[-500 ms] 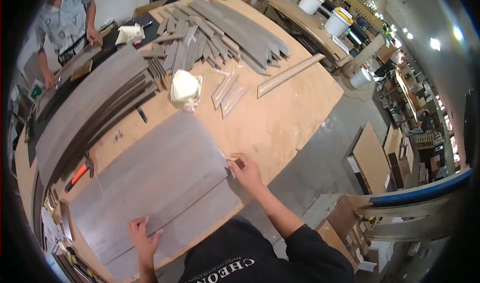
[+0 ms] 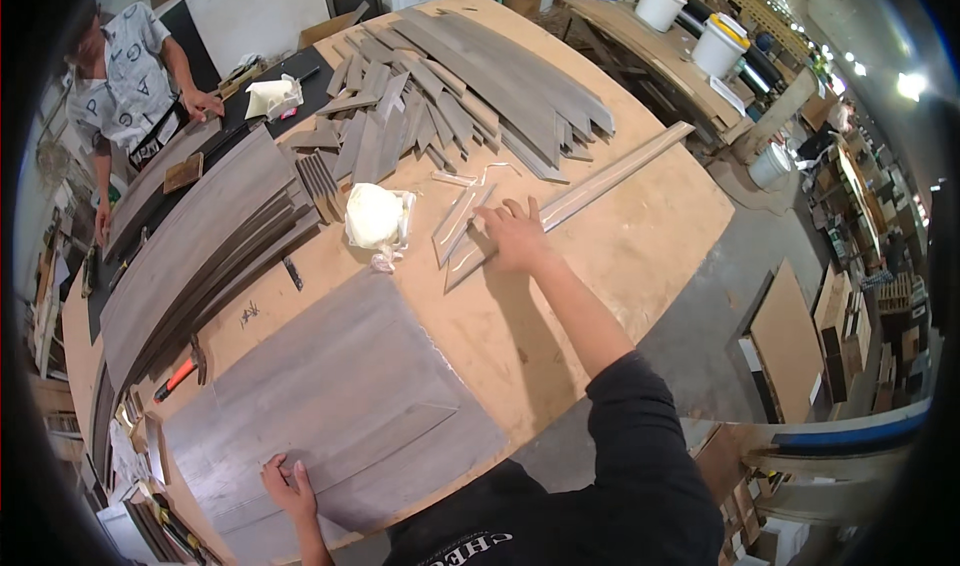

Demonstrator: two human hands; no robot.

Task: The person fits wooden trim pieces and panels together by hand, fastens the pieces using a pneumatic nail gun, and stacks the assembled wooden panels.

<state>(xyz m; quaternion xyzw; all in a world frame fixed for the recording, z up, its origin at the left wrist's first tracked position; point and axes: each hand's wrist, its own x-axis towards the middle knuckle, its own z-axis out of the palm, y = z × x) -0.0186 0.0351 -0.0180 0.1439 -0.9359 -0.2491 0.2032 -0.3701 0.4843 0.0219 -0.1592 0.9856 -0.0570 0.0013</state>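
Note:
A large grey wood-grain panel [image 2: 310,366] lies flat on the table in front of me. Along its near side runs a long grey strip [image 2: 400,436] with a slanted end. My left hand [image 2: 290,486] rests by the near part of the panel, fingers loosely bent and apart, holding nothing. Farther out, my right hand [image 2: 515,236] reaches over short grey strips [image 2: 462,221] that carry wavy pale glue lines. Its fingers are spread, the tips at or just above the strips; whether they touch is unclear. A long strip [image 2: 625,174], also with glue, extends beyond that hand.
A cream-coloured glue container [image 2: 374,216] stands beyond the panel. Piled grey offcuts [image 2: 390,106] and curved stacked boards [image 2: 200,236] lie farther off. An orange-handled hammer [image 2: 178,378] is at the left. Another person [image 2: 130,76] works across the table; white buckets [image 2: 662,4] stand at the back right.
My right hand has left the panel's right edge and moved out over the glue-lined strips. My left hand stays near the panel's near side, its fingers more bent. The view has shifted slightly.

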